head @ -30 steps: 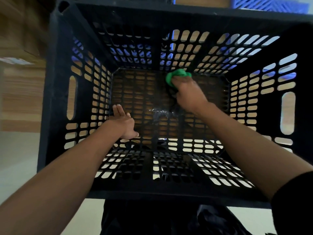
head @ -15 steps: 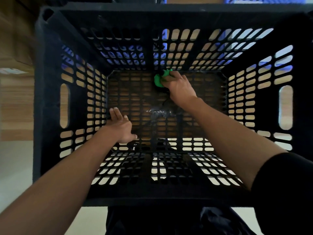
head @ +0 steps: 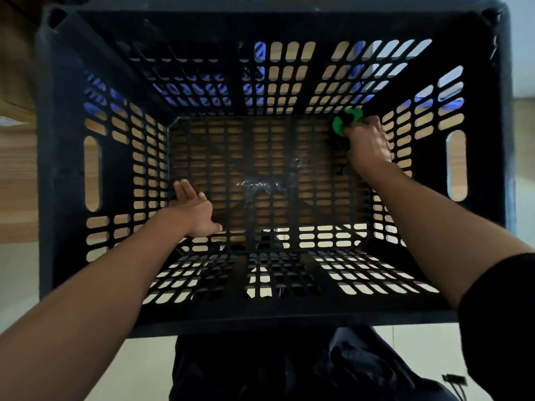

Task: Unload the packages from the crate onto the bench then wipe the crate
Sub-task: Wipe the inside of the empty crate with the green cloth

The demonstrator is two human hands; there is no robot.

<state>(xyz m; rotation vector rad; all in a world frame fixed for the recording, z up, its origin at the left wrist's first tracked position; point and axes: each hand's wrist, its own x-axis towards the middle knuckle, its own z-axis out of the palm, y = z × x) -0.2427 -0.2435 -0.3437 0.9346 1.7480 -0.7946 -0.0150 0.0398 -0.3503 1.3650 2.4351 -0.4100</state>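
Note:
I look straight down into a deep black slotted crate (head: 66, 175) with no packages inside. My right hand (head: 367, 146) grips a bunched green cloth (head: 346, 121) and presses it into the far right corner of the crate's floor. My left hand (head: 194, 211) lies flat with straight fingers against the near left part of the floor, next to the left wall. A shiny wet smear (head: 269, 183) shows in the middle of the floor.
The crate stands on a wooden bench (head: 17, 180) whose boards show through the slots. Something blue (head: 202, 88) is visible through the far wall's slots. Pale floor (head: 17, 279) lies below left, dark clothing (head: 289, 369) at the bottom.
My right hand has slid the green cloth along the back of the floor from the middle to the far right corner. My left hand has stayed in place.

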